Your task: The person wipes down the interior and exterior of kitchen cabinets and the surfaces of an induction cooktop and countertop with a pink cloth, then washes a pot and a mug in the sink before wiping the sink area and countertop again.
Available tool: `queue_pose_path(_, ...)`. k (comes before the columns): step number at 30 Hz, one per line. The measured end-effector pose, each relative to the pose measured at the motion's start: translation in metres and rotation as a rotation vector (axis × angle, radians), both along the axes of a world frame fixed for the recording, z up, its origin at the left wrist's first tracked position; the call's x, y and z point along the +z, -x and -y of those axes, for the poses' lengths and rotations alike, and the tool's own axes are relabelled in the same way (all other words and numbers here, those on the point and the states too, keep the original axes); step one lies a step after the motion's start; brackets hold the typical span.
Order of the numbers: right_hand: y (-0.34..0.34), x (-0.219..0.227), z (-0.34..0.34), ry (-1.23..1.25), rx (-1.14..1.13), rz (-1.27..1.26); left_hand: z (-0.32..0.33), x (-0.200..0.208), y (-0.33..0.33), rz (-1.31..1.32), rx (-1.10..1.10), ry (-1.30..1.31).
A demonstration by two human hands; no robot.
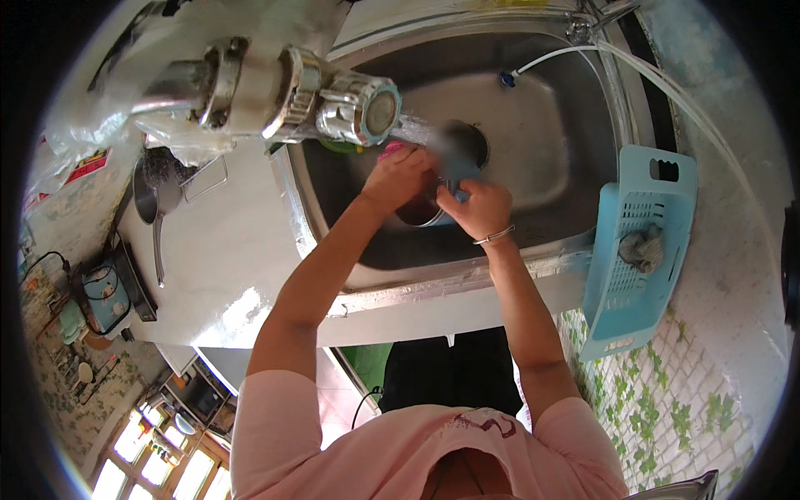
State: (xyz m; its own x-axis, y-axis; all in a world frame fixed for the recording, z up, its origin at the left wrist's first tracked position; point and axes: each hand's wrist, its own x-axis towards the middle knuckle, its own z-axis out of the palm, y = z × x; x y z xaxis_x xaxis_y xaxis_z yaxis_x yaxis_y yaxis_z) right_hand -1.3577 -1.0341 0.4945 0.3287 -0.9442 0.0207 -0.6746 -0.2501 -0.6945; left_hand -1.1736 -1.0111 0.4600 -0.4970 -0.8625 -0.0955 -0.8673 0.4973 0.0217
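Both hands are together inside the metal sink (pixel 517 208), where water runs from the tap (pixel 358 108). My left hand (pixel 402 177) is closed, with a bit of something pink (pixel 390 150) showing at its fingers; its kind is hidden. My right hand (pixel 479 207), a bracelet on its wrist, is closed on a blue-grey piece (pixel 461 170), which is blurred and too unclear to name. Below the hands, partly covered by them, lies a round dark vessel with a shiny rim (pixel 429 222).
A light-blue plastic basket (pixel 608 242) with a grey scrubber (pixel 642 248) hangs at the sink's right. A white hose (pixel 542 58) reaches into the sink at the back. On the left counter (pixel 225 258) a saucepan (pixel 147 192) stands near the wall.
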Motion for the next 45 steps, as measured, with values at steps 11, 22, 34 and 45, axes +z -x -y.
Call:
queue_pose_path(11,-0.007,0.003,-0.005,0.029,0.129,-0.07,-0.048,-0.052,0.046,-1.527,1.367,-1.354)
queue_pose_path(22,-0.007,-0.005,-0.014,0.069,-0.012,-0.177,0.029,-0.021,0.037,-2.31,2.0,-0.474)
queue_pose_path(34,0.014,-0.017,0.023,-1.067,-0.973,1.166,0.017,0.083,0.072,-0.866,0.538,0.21)
queue_pose_path(45,0.028,-0.007,0.01,-1.285,-0.761,1.449,0.048,-0.027,0.034,-0.671,0.751,0.012)
